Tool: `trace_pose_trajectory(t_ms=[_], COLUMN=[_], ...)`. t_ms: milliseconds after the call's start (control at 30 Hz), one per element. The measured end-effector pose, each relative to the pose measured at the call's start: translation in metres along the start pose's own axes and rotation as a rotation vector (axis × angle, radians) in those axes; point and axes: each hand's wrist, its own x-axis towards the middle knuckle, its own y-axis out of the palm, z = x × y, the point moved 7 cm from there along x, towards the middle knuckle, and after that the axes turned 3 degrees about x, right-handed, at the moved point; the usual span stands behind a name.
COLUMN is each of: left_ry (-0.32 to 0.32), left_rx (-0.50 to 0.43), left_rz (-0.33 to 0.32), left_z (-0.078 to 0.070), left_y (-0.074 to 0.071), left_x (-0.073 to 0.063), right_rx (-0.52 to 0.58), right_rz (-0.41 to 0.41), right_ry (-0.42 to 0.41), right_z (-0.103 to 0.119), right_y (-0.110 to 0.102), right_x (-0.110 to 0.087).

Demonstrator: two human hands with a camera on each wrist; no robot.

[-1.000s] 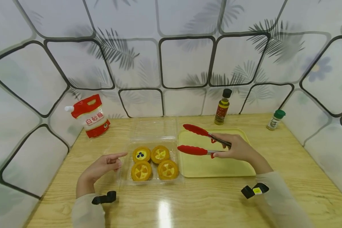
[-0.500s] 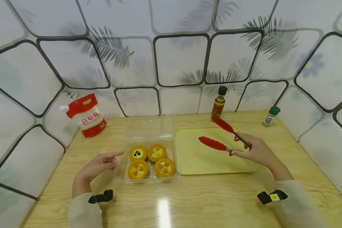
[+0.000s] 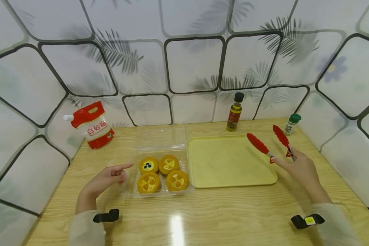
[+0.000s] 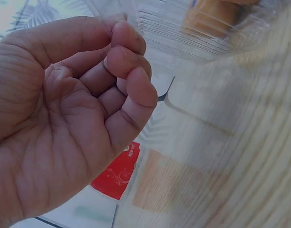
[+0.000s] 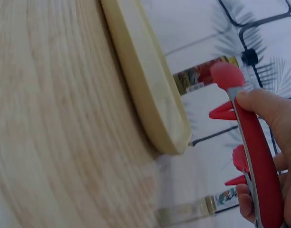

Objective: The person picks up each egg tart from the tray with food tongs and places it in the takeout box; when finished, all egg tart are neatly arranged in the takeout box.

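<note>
My right hand grips a pair of tongs with red tips and steel arms, held beyond the tray's right end. The tongs' arms are spread, with nothing between the tips. In the right wrist view the thumb lies along a red handle. My left hand is beside the left edge of a clear plastic container, index finger stretched toward it and the other fingers loosely curled. In the left wrist view, the fingertips are right at the plastic. Several egg tarts sit inside, one topped with blueberries.
A pale yellow tray lies right of the container, whose lid is folded back. A sauce bottle stands behind the tray. A green-capped seasoning jar is at back right, a red-and-white sugar pouch at back left.
My right hand has carried the tongs rightward from over the tray's left edge to beyond its right end, turning them more upright. The left hand stays by the container; the tarts have not moved.
</note>
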Motion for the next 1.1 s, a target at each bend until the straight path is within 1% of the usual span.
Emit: trace_pose_trajectory(t_ms=[133, 267, 367, 433, 567, 833, 933, 1100], left_ry=[-0.015, 0.029, 0.046, 0.036, 0.013, 0.021, 0.021, 0.008], left_rx=[0.000, -0.008, -0.025, -0.034, -0.052, -0.053, -0.053, -0.052], left_rz=[-0.010, -0.010, -0.018, -0.026, -0.024, -0.010, -0.014, -0.023], left_z=[-0.001, -0.003, -0.003, -0.001, 0.003, 0.003, 0.004, 0.006], left_y=[-0.001, 0.004, 0.006, 0.007, 0.008, 0.008, 0.007, 0.005], left_x=[0.000, 0.000, 0.001, 0.002, 0.002, 0.002, 0.001, 0.000], right_rx=[-0.015, -0.045, -0.064, -0.069, -0.057, -0.003, 0.028, 0.085], right_rz=[-0.043, -0.095, -0.117, -0.120, -0.123, -0.129, -0.115, -0.085], right_ry=[0.100, 0.182, 0.224, 0.237, 0.231, 0.232, 0.248, 0.299], right_z=[-0.024, -0.044, -0.054, -0.058, -0.061, -0.064, -0.066, -0.068], right_y=[-0.002, -0.006, -0.009, -0.010, -0.008, -0.002, 0.000, 0.006], right_x=[0.001, -0.001, -0.002, -0.002, -0.001, 0.000, 0.001, 0.000])
